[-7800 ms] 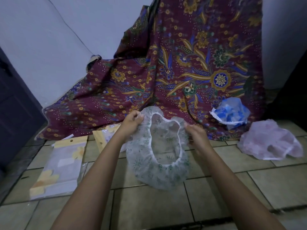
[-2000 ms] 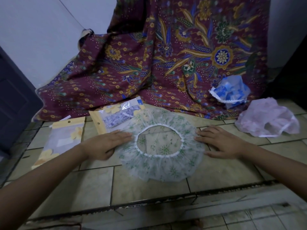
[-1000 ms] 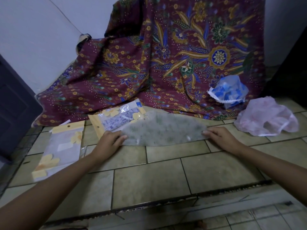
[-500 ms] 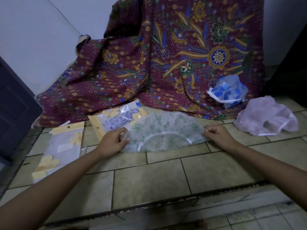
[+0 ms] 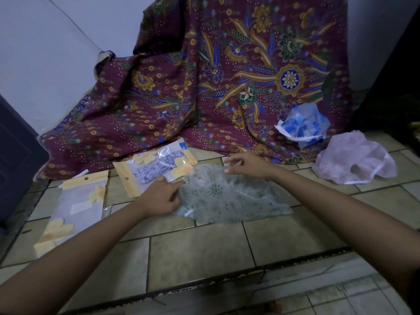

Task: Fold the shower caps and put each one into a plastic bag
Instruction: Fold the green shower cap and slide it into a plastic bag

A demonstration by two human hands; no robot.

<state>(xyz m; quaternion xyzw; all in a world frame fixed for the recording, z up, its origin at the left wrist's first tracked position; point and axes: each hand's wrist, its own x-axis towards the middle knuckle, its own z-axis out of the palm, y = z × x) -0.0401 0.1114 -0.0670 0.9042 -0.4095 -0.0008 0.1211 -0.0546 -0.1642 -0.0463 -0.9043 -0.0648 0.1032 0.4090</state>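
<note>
A clear shower cap with green flower print lies folded in a wedge on the tiled floor. My left hand presses down on its left edge. My right hand is at the cap's far edge, thumb and forefinger pinching the plastic, the other fingers spread. The cap looks blurred. An empty plastic bag with yellow flowers lies flat to the left. A second bag with a blue-patterned cap inside lies just behind my left hand.
A blue shower cap rests on the maroon batik cloth draped against the wall. A pink shower cap sits on the tiles at the right. A dark door stands at the left. A floor step edge runs across near me.
The cap went from a half-circle held at both ends to a narrower wedge. My right hand moved left to the cap's far edge; my left hand slid onto the left edge.
</note>
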